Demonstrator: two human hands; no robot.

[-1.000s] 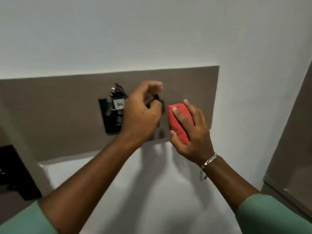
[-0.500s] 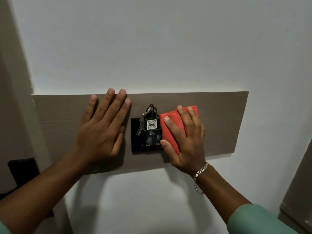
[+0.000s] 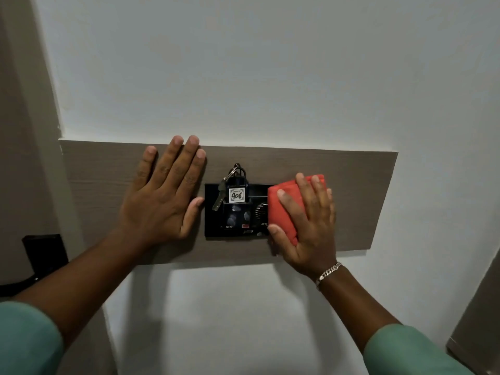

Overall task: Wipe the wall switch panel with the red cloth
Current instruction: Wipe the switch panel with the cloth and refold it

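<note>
Soft and light, the folded red cloth sits pressed flat under the right hand against the switch panel's right edge, best held by spread fingers, while the left hand rests open beside it.

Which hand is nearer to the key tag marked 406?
Left, slightly. The left hand lies flat on the wood panel left of the key tag; the right hand presses the red cloth further right.

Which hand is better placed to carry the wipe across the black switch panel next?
Right. The right hand presses the red cloth against the switch panel's right edge; the left hand lies flat and empty on the wooden board.
</note>
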